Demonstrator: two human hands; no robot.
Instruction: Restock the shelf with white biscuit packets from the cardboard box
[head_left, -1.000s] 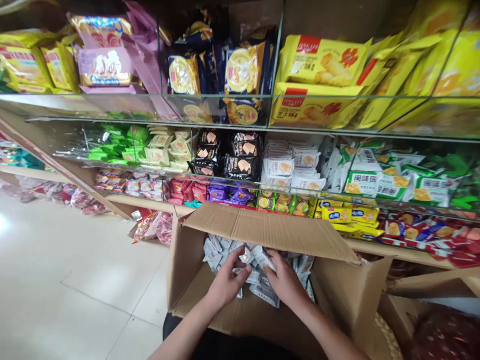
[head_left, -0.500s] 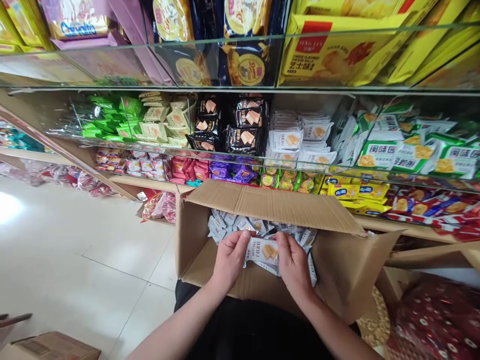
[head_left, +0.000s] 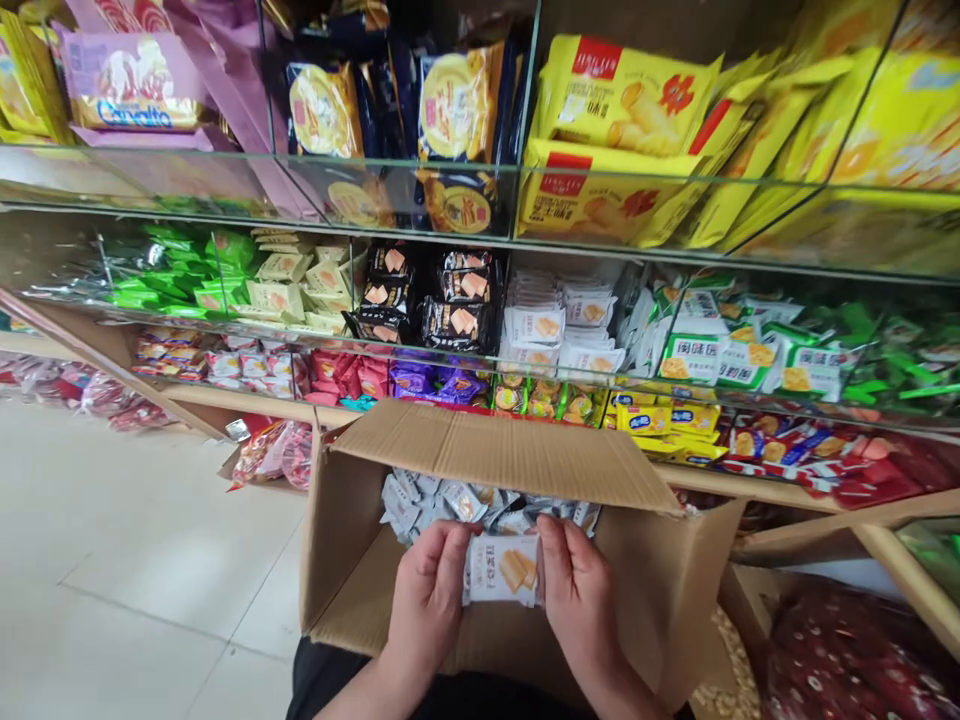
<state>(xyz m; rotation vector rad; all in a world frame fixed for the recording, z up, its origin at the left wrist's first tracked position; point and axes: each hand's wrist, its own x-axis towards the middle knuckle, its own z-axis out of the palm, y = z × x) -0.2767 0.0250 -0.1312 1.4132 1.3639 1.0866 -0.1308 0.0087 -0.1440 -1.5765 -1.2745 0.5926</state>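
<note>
Between my two hands is a small white snack packet [head_left: 501, 570] with a picture of golden cake pieces, its printed face up. My left hand [head_left: 427, 590] pinches its left end, and my right hand [head_left: 579, 590] pinches the right end. Both hands are over an open cardboard box [head_left: 495, 445] that rests at my lap. Inside the box, toward its far side, lie many loose white packets [head_left: 431, 505] of similar look. My fingertips partly cover the ends of the held packet.
Beyond the box, similar white packets [head_left: 534, 325] stand stacked in a glass-fronted shelf compartment. Black packets [head_left: 459, 320] are left of them, green-and-white packets [head_left: 694, 355] right. Large yellow bags [head_left: 615, 110] fill the shelf above. A clear bag of dark red goods [head_left: 847, 640] sits at the lower right.
My view has tilted up and shifted right, so box and shelves appear lower and further left. The packet, still between both hands, is nearer to me, and fewer packets show behind it.
</note>
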